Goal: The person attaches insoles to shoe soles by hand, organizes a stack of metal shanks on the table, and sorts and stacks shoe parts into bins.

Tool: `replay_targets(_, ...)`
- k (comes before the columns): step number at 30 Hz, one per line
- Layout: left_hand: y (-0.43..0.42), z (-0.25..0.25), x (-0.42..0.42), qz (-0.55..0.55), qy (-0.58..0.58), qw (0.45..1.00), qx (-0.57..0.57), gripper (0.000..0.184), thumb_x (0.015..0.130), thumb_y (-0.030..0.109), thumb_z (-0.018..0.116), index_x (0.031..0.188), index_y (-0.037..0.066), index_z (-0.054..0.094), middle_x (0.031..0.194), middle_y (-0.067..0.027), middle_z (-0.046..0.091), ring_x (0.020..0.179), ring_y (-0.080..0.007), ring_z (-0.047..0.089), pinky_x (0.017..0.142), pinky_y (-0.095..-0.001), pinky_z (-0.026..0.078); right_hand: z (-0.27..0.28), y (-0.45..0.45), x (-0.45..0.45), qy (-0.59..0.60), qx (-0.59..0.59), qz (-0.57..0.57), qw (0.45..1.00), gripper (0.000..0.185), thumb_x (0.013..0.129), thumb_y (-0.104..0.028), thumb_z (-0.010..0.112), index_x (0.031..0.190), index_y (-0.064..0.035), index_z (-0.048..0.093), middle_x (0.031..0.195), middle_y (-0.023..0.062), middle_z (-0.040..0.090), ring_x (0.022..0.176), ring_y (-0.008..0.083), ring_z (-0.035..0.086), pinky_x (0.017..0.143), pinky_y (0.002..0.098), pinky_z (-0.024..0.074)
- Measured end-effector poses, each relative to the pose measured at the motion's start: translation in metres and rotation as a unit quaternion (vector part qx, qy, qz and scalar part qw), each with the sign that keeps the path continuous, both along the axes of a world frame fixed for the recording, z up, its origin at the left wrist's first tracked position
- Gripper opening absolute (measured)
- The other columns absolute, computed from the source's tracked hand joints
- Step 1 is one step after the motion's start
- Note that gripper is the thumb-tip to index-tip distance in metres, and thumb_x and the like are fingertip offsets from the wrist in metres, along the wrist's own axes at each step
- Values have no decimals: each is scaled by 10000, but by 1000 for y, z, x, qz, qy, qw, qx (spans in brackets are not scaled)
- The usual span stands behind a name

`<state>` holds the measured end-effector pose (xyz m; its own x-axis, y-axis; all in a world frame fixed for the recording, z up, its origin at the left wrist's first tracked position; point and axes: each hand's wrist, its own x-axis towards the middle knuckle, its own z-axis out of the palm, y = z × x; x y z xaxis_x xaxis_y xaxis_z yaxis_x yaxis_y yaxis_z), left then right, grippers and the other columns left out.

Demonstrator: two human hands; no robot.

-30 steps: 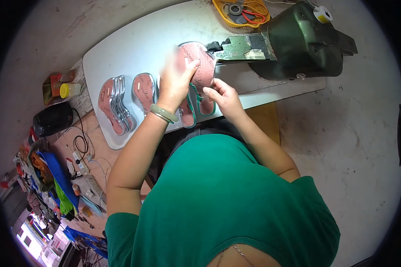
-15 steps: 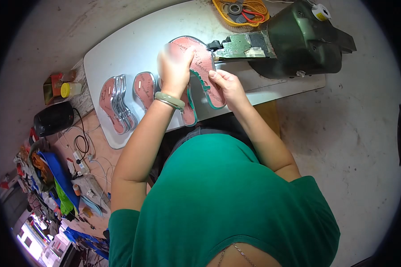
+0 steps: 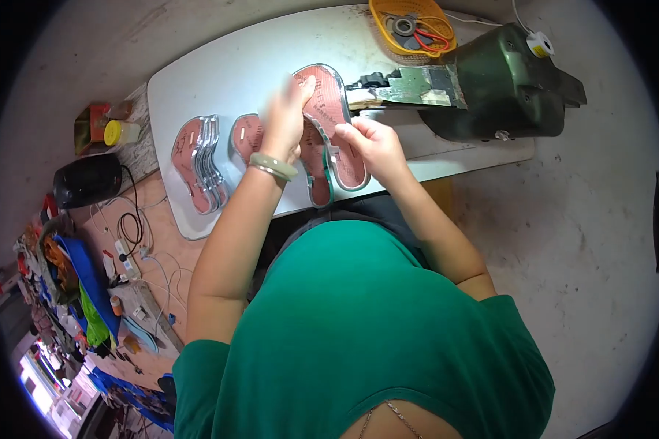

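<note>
A pink patterned sole (image 3: pixel 328 108) with a silvery edge is held up over the white table between both hands. My left hand (image 3: pixel 285 121) grips its upper left side, thumb on top and fingertips blurred. Lower down, my right hand (image 3: pixel 374 148) pinches the right edge between thumb and fingers. Beneath it lies another pink sole (image 3: pixel 318 175) with a green edge, partly covered. Left of my left hand is a pink sole (image 3: pixel 246 136) with a silvery rim. Farther left, several similar soles (image 3: pixel 198 164) stand in an overlapping row.
The white table (image 3: pixel 241 58) carries a dark green machine (image 3: pixel 498 88) with a flat arm at the right. A yellow basket (image 3: pixel 411 51) with red-handled scissors sits at the back. A yellow-lidded jar (image 3: pixel 121 132) and a black device (image 3: pixel 88 181) are at the left.
The held sole now shows a silvery edge where a green one showed half a second ago. It has shifted slightly with the hands, and the whole view has moved a little.
</note>
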<state>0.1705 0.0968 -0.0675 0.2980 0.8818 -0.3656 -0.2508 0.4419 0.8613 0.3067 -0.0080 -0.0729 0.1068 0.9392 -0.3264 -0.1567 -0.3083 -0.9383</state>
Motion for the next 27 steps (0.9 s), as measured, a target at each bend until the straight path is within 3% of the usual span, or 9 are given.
replay_targets(3,-21,14,-16,29,-55,998,-10,258,915,212,640,1051,3,571,921,-71,663,802,-118,639,695,-250,513,6,-6,-28,-159,65,-24,985,203,881,-233,657,864,-32,669,707,81,652,613,141,624,567,308,483)
replay_targets(4,-28,11,-18,43,-62,997,3,296,912,201,646,1094,-6,537,936,-72,654,805,-125,633,705,-265,518,8,-6,-36,-156,67,-19,985,203,881,-233,657,864,-32,669,707,81,652,613,141,624,567,308,483)
replay_targets(7,-47,10,-29,82,-71,994,30,391,905,178,659,1181,-24,470,967,-74,637,810,-138,622,725,-296,529,17,-7,-57,-320,165,-5,933,148,868,-164,661,914,-23,672,752,125,662,623,199,621,592,312,489)
replay_targets(10,-57,23,-38,92,-72,992,41,283,926,184,627,1141,28,531,967,-14,622,831,-91,592,743,-230,487,18,-8,-71,-332,164,30,929,140,852,-161,667,891,-26,667,759,167,639,624,260,616,583,338,488)
replay_targets(15,-58,22,-51,113,-96,988,38,257,932,174,616,1127,29,534,975,-2,600,859,-79,563,775,-226,469,15,-7,-84,-366,175,52,913,249,866,-236,644,741,-27,591,684,196,597,624,361,599,559,413,478)
replay_targets(19,-61,16,-58,132,-98,986,15,260,937,154,602,1155,30,533,1012,-1,592,877,-74,557,794,-229,460,15,-7,-87,-327,143,63,932,294,861,-249,648,709,-17,553,676,203,588,628,374,591,572,432,474)
replay_targets(23,-64,15,-65,119,-120,986,-11,453,920,172,629,1289,-15,445,1093,-49,575,950,-124,566,854,-245,459,12,-6,-89,-328,125,75,933,267,863,-251,643,762,-9,596,718,206,612,668,377,604,602,424,487)
replay_targets(26,-70,-10,-67,122,144,965,181,745,855,219,713,1384,-58,267,1223,-153,516,1085,-228,546,938,-316,457,3,-7,-92,-314,155,116,929,250,857,-250,650,828,-4,622,764,214,627,707,365,621,633,402,503)
replay_targets(27,-68,-17,-71,120,144,965,181,745,855,219,713,1384,-58,267,1223,-153,516,1085,-228,546,938,-316,457,-1,-8,-92,-308,170,136,926,249,854,-249,653,861,-1,635,787,218,635,726,359,629,649,391,510)
